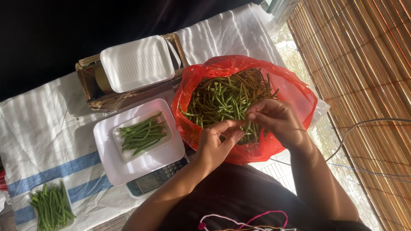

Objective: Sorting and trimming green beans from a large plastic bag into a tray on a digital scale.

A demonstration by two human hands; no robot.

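A red plastic bag full of green beans stands open in front of me. Both hands are inside its mouth at the near side. My left hand pinches green beans between thumb and fingers. My right hand meets it from the right, its fingertips closed on the same few beans. To the left, a small white foam tray with a bunch of green beans lies on the white platform of a kitchen scale.
An empty white foam tray rests on a woven basket at the back. Another tray of beans lies at the lower left on the white and blue striped cloth. A bamboo blind and cables are on the right.
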